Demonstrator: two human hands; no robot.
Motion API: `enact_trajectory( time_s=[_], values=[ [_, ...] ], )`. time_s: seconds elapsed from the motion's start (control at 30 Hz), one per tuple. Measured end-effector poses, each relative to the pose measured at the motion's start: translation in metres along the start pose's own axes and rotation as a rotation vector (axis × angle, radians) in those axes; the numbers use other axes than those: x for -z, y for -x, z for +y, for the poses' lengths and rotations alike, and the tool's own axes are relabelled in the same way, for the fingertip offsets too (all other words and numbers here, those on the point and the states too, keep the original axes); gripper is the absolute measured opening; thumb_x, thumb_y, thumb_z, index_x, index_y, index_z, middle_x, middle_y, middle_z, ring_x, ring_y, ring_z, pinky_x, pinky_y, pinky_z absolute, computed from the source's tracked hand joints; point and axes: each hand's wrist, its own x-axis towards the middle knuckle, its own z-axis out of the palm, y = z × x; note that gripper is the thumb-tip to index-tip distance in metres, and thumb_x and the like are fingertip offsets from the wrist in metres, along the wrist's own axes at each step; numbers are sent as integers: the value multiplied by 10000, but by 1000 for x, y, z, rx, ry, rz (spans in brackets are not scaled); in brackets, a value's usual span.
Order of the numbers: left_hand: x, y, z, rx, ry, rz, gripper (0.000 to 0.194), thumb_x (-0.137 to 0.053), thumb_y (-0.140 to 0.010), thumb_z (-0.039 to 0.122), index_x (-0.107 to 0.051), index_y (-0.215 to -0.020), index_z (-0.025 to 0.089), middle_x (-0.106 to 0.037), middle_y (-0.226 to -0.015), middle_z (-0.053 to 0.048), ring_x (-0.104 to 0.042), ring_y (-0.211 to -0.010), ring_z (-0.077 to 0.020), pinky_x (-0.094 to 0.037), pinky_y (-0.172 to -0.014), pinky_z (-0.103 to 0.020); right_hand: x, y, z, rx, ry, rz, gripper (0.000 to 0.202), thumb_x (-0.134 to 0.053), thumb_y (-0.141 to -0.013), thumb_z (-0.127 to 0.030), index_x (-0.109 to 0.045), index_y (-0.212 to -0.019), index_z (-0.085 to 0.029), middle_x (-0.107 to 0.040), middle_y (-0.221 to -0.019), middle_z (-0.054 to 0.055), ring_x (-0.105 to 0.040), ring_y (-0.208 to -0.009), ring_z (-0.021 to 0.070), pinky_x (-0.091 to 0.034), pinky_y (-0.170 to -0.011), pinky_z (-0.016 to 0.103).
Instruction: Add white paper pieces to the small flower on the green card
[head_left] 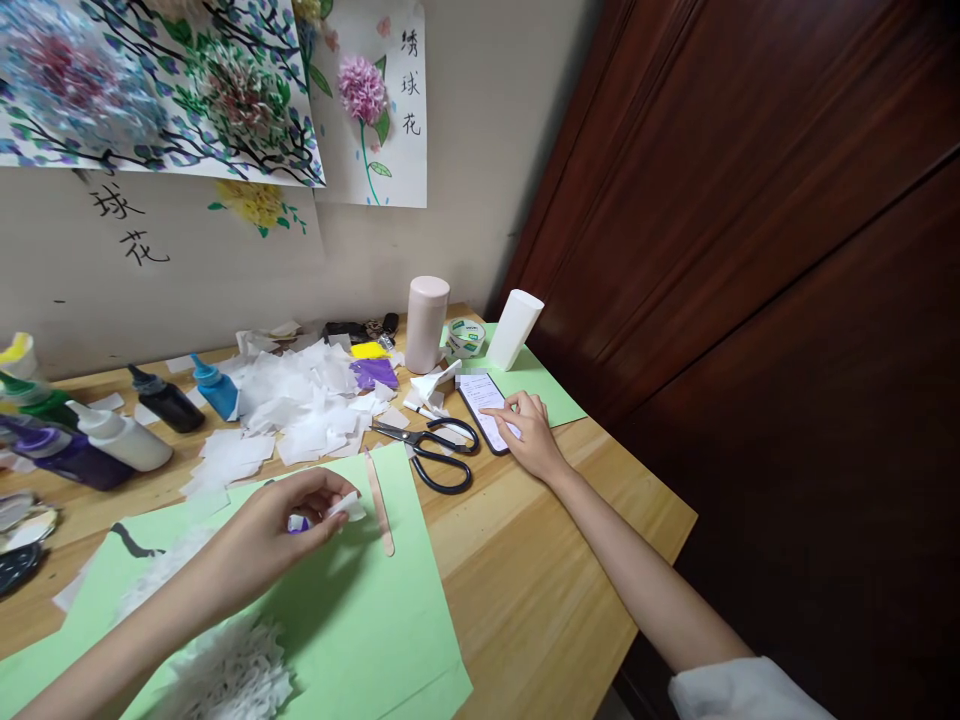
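My left hand is closed, pinching a small piece of white tissue paper above a green sheet. Below my left forearm, a ruffled white paper flower lies on the sheet, partly hidden by the arm. To the right of that hand is a wooden craft stick. My right hand rests at a phone with a lit screen, its index finger on the glass and the other fingers curled. Black-handled scissors lie between the two hands.
Loose white paper pieces cover the table's back. Paint bottles, including a white one, stand at left. A pink cylinder, tape roll and white container stand at the back right. Flower pictures hang on the wall.
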Motion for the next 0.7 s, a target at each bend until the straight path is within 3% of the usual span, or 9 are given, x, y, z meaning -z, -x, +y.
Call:
enact_trajectory(
  time_s=[0.47,0.7],
  values=[
    [-1,0,-1,8,12,-30,329,-487,-792,512,-562,-897,210,-630,-849,-39,-579,-765,-180,-476,-687,-305,11,3,4,-26,43,90,301,-446,-856,-197,-690,-1011,-283,-472,-798,38,-417,-808,186,-315,-755,334],
    [-1,0,0,17,-20,-42,333,-475,-797,518,-582,-898,219,-648,-864,-42,-594,-805,-198,-479,-710,-310,24,22,12,-32,58,152,300,-429,-869,-214,-721,-924,-250,-476,-691,28,-418,-726,177,-317,-728,338]
  ],
)
